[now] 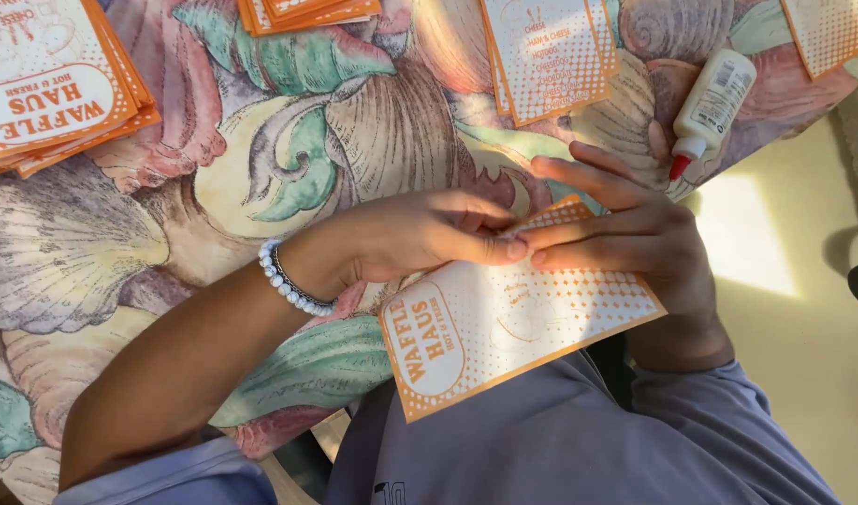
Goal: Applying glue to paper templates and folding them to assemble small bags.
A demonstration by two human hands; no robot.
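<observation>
An orange-and-white printed card (504, 323) lies at the near edge of the table, partly over my lap. My left hand (420, 234) reaches across from the left, with its fingertips pinched at the card's upper edge. My right hand (625, 234) lies flat on the card's right part, fingers spread and pressing it down. The fingertips of both hands meet near the card's top fold. A bead bracelet (289, 281) circles my left wrist.
A white glue bottle with a red tip (714, 98) lies to the right of my right hand. Stacks of the same orange cards sit at the far left (55, 84), top centre (307, 14), top right of centre (551, 56) and far right corner (827, 33). The tablecloth (261, 168) has a shell pattern.
</observation>
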